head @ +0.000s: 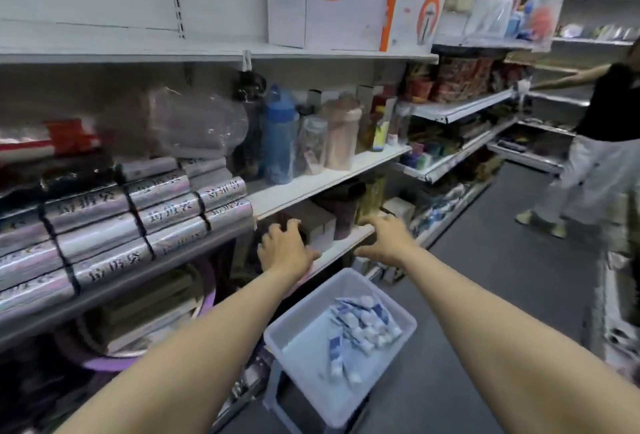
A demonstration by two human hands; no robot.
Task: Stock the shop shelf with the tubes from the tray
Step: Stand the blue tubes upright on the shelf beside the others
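A translucent tray (298,326) stands low in front of me on a grey stool, holding several white and blue tubes (360,326) heaped at its right side. Both arms stretch over it to a white shelf (346,243). My left hand (285,248) hovers at the shelf's front edge with fingers loosely spread, holding nothing, just in front of small white boxes (320,229). My right hand (382,237) reaches to the same shelf edge further right, fingers relaxed and empty.
Silver rolls (138,225) are stacked on the shelf to the left. Bottles (280,135) stand on the shelf above. A dark container (341,215) sits behind my hands. A person (595,142) stands in the aisle at the right. The floor is dark.
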